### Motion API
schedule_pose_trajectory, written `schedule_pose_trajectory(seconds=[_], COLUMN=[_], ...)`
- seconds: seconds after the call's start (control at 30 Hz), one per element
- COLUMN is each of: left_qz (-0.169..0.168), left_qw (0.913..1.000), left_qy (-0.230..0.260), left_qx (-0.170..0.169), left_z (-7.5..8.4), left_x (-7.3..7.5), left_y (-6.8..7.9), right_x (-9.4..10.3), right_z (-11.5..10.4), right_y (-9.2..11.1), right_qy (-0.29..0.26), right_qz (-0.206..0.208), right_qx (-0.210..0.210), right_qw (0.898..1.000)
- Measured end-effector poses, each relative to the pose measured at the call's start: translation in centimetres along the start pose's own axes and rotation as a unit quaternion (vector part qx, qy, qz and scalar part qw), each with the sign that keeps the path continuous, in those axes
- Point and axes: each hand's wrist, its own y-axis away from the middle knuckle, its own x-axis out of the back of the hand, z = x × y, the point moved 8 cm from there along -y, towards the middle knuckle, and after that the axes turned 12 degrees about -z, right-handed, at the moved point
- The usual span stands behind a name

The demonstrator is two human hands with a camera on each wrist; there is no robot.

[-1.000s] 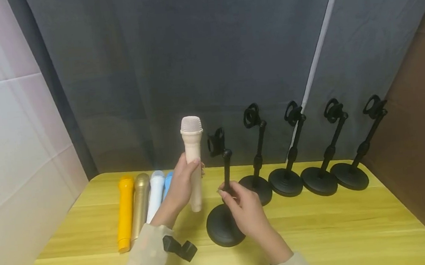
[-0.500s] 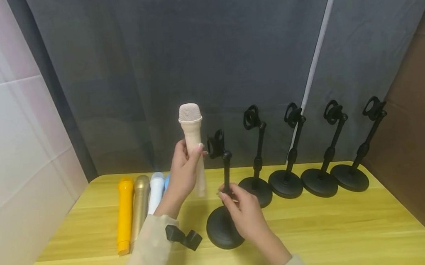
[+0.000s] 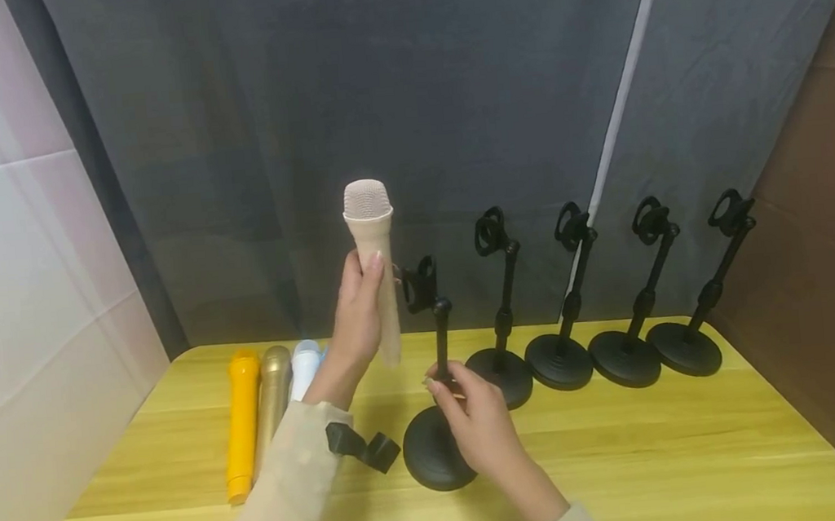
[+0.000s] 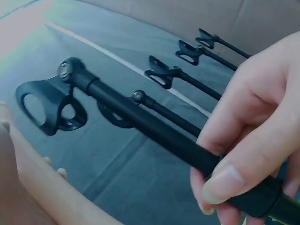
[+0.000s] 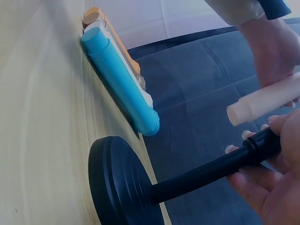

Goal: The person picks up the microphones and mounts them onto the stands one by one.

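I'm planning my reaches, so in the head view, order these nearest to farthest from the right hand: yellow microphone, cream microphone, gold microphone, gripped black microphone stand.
1. Gripped black microphone stand: held by the right hand.
2. Cream microphone: left of it, in the left hand.
3. Gold microphone: farther left, on the table.
4. Yellow microphone: leftmost, beyond the gold one.

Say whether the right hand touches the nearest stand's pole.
Touching: in the left wrist view, the right hand grips the pole between thumb and fingers.

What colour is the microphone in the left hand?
Pale beige; the microphone shows best in the head view.
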Motion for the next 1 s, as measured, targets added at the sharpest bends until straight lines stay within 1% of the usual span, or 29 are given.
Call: schedule_pose_trajectory(seconds=[0.07,0.17,0.2,0.3,0.5,0.57,0.67,0.8,1.0], left_qz=[-0.018,-0.043,-0.049,-0.065,-0.096,-0.101,-0.102,-0.103,-0.125], left_qw=[0.9998,0.9988,0.9983,0.9971,0.9952,0.9944,0.9942,0.9940,0.9912], left_qy=[0.003,0.015,0.019,0.020,-0.018,-0.029,-0.030,-0.035,-0.044], left_qx=[-0.001,-0.019,-0.026,-0.033,0.005,0.013,0.015,0.005,-0.002], left_z=[0.0,0.3,0.5,1.0,1.1,1.0,0.9,1.1,1.2], left_x=[-0.5,-1.3,-1.5,-2.1,-2.8,-3.0,-3.1,-3.0,-3.0], left_y=[-0.1,-0.5,-0.6,-0.7,-0.7,-0.7,-0.7,-0.8,-0.9], right_x=[0.0,0.1,0.1,0.0,-0.2,-0.3,-0.3,-0.2,-0.5], right_z=[0.0,-0.1,-0.2,-0.5,-1.0,-1.1,-1.4,-1.8,-2.4], right_y=[0.0,0.1,0.1,0.1,0.1,0.1,0.2,0.4,0.8], right_qy=[0.000,0.003,0.004,0.013,0.021,0.022,0.026,0.043,0.066], right_qz=[0.000,0.000,0.001,0.006,0.027,0.031,0.042,0.065,0.096], right_qx=[-0.001,-0.005,-0.005,0.000,0.013,0.015,0.021,0.028,0.043], right_qw=[1.000,1.000,1.000,1.000,0.999,0.999,0.999,0.997,0.992])
